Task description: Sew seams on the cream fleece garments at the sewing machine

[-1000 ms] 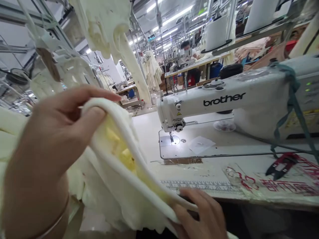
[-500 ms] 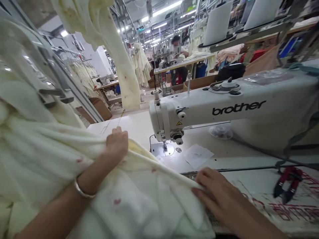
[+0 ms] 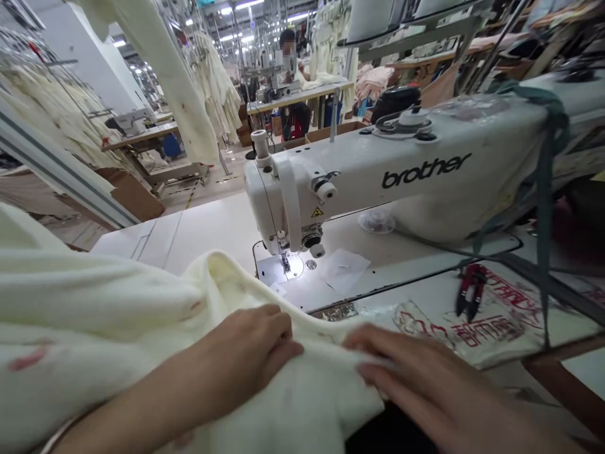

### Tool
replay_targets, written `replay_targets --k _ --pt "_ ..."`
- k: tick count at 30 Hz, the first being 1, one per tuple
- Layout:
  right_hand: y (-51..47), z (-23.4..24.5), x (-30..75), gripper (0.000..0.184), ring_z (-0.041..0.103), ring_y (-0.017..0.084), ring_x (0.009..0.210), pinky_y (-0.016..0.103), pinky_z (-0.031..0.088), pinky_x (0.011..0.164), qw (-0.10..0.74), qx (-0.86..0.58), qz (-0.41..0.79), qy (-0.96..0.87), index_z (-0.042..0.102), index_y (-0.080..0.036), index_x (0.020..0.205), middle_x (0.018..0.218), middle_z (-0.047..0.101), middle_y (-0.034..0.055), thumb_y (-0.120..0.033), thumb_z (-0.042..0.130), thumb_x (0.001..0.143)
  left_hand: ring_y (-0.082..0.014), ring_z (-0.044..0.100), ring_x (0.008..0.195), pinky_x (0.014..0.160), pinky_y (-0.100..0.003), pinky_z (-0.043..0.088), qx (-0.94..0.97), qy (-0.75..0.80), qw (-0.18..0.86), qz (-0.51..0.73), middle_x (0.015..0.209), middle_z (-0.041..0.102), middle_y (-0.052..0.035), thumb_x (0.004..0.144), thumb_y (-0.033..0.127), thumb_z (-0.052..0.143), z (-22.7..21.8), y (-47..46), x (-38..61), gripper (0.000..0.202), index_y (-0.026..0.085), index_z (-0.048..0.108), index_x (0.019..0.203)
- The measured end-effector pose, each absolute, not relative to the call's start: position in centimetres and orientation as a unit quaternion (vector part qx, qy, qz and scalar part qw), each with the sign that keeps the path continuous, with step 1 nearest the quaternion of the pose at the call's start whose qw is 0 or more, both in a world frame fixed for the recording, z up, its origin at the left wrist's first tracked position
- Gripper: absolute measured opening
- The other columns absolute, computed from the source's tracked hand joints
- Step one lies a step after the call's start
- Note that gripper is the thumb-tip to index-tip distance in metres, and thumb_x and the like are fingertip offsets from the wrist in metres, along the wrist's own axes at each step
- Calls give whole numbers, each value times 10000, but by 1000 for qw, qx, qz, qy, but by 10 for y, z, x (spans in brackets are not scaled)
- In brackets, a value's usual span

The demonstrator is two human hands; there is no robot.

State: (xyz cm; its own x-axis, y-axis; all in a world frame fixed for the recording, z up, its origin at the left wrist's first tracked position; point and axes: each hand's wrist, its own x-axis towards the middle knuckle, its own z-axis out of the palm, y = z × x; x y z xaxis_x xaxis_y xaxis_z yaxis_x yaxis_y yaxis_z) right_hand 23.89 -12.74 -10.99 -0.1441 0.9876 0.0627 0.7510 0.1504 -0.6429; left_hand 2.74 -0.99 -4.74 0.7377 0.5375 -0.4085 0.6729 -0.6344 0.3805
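A pale cream fabric piece (image 3: 142, 315) with small reddish marks is bunched over the near edge of the sewing table, its folded edge running between my hands. My left hand (image 3: 255, 343) grips that cloth near the middle, fingers curled into it. To its right, my right hand (image 3: 401, 366) pinches the cloth's edge between thumb and fingers, somewhat blurred. Beyond them stands a white Brother sewing machine (image 3: 359, 170). Its lit needle and presser foot (image 3: 286, 261) are apart from the cloth.
Red-handled thread snips (image 3: 471, 290) lie on the table's right side. A white paper scrap (image 3: 346, 268) and a clear round bobbin case (image 3: 377, 221) rest by the machine. Cream cloth hangs (image 3: 184, 94) at upper left. A co-worker (image 3: 288, 57) sits at another machine behind.
My left hand has come down and right, closer to my right hand, along the cloth. The hanging cloth at left has largely left view as the camera turned.
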Motion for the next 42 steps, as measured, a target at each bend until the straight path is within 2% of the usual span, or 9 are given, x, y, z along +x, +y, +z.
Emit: replay_targets --k 4,8,15,20,22,25,33,38,42 --pt "-87 -106 244 92 595 178 771 251 396 592 145 -668 315 -658 517 -214 787 796 628 -5 -210 454 854 -207 571 761 697 -346 439 905 377 130 -146 849 589 -57 908 292 410 -88 -11 44 189 152 531 871" --pt "-77 -110 250 72 549 174 809 273 376 673 153 -646 308 -682 513 -193 774 847 574 19 -172 465 823 -262 522 921 820 -435 434 941 332 32 -65 947 555 -89 869 226 477 -94 -29 68 115 145 524 934" --pt "-68 -108 255 47 512 166 865 271 383 738 176 -589 351 -706 513 -182 717 874 534 18 -151 531 748 -222 481 938 869 -371 403 935 290 187 -82 951 530 -82 824 299 595 -96 -15 79 197 137 484 839" --pt "-43 -95 248 29 522 121 632 220 347 531 158 -543 459 -685 521 -187 711 675 568 -28 -166 540 701 -151 501 763 688 -269 391 878 331 341 -56 875 572 -9 792 442 605 -93 7 47 314 185 496 936" --pt "-33 -93 246 31 562 123 607 210 360 502 148 -522 512 -666 509 -185 709 646 595 -26 -171 535 698 -149 515 779 680 -256 382 853 348 385 -57 896 601 -2 787 497 582 -90 12 40 362 212 539 1005" --pt "-22 -92 244 47 614 145 628 204 382 491 131 -510 541 -655 496 -183 707 643 620 -10 -183 543 702 -139 523 762 651 -239 371 824 363 429 -71 849 621 3 835 497 494 -85 16 38 331 209 618 941" --pt "-21 -85 247 51 599 141 665 212 366 513 93 -518 502 -686 490 -187 724 694 610 -12 -167 533 705 -113 489 665 594 -222 341 819 396 414 -38 716 619 19 812 386 515 -86 11 44 245 185 656 815" --pt "-29 -87 248 293 550 172 823 234 391 610 108 -549 448 -697 555 -213 914 918 601 19 -403 656 715 -95 442 595 579 -225 324 828 407 385 -12 671 609 30 792 341 528 -89 4 47 204 182 656 786" --pt "-33 -94 244 120 544 135 703 222 366 558 126 -554 460 -683 609 -192 796 761 606 2 -299 592 743 -101 470 625 597 -221 333 822 417 389 2 693 618 26 789 339 540 -88 2 48 196 181 655 783"
